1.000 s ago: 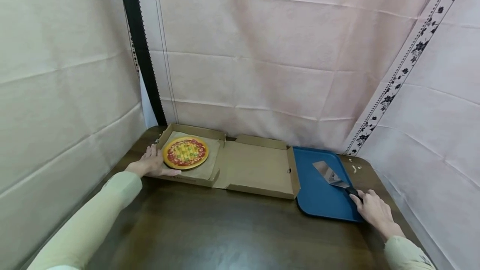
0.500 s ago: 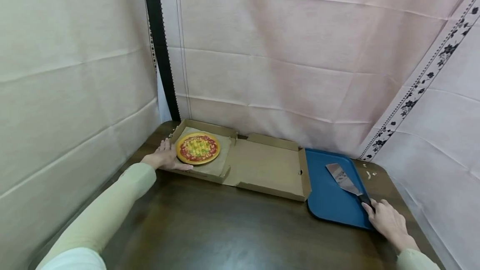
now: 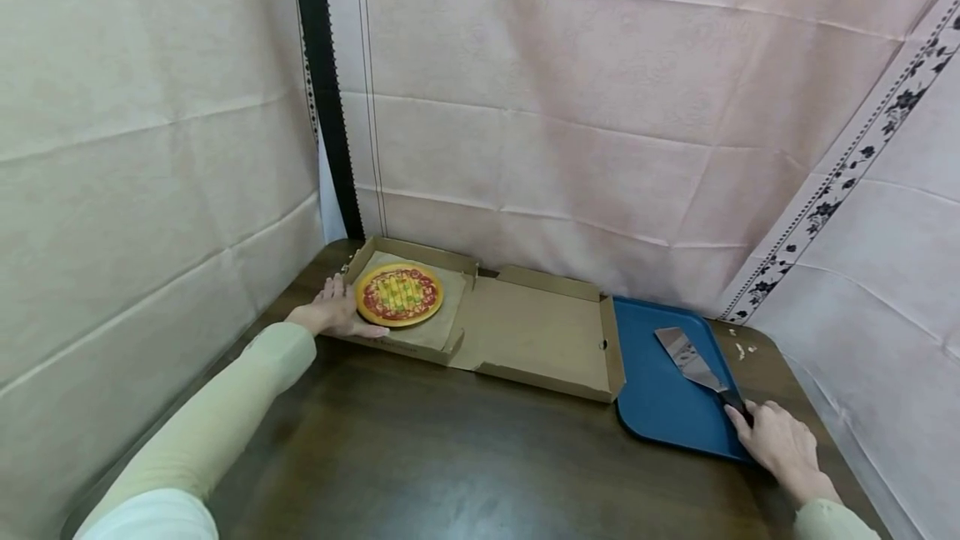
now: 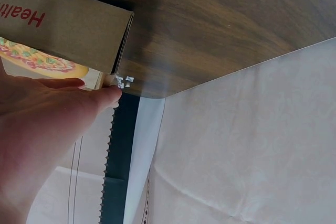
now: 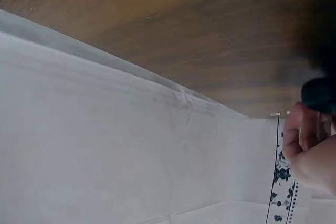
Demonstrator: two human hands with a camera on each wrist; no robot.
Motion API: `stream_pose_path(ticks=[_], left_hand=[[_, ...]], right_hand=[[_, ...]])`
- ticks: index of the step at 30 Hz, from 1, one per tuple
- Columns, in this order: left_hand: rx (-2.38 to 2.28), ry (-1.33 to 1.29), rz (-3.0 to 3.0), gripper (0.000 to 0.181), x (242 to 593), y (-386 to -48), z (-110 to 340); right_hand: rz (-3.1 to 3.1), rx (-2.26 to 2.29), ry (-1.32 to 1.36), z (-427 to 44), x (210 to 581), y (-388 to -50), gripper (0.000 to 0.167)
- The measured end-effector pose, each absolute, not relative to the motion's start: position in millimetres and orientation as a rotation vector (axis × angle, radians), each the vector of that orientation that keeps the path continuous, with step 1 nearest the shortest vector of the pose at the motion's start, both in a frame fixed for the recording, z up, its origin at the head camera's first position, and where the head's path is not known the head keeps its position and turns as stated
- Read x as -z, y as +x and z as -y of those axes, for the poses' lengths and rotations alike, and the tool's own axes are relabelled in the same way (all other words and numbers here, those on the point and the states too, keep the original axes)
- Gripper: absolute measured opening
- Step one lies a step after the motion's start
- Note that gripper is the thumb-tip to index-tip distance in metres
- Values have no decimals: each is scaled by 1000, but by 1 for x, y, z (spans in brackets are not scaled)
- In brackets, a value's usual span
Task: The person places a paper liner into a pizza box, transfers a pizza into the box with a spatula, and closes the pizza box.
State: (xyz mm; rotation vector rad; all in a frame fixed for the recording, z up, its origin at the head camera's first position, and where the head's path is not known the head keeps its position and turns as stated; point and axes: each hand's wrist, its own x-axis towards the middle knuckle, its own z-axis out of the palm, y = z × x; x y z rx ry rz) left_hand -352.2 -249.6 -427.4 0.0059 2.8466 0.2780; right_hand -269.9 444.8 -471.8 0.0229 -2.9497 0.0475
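The right hand (image 3: 780, 442) grips the spatula (image 3: 690, 362), its long axis pointing far-left over the blue tray (image 3: 656, 419). The left hand (image 3: 337, 314), spread, touches the pizza box (image 3: 536, 332) just left of the pizza (image 3: 400, 295).

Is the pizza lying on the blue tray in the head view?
No, the pizza lies on the paper in the cardboard box.

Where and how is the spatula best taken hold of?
Probably by the black handle, coming from the near right: the spatula slants over the blue tray, wide blade toward the far left, slim handle toward the near right, where the right hand grips it.
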Motion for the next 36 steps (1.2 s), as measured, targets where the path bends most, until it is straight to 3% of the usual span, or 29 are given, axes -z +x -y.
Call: stream_pose_path(ticks=[4, 11, 19, 24, 36], left_hand=[[-272, 17, -2850, 127, 428, -352, 251], [-243, 10, -2863, 126, 432, -351, 253], [-280, -10, -2847, 128, 425, -345, 258], [-283, 12, -2854, 126, 424, -345, 256], [-290, 28, -2850, 132, 422, -347, 249]], right_hand=[[2867, -20, 40, -436, 465, -276, 58], [2688, -181, 128, -391, 443, -298, 41], [2951, -628, 152, -321, 429, -335, 57], [3056, -738, 184, -289, 434, -351, 53], [3166, -772, -11, -268, 444, -359, 48]])
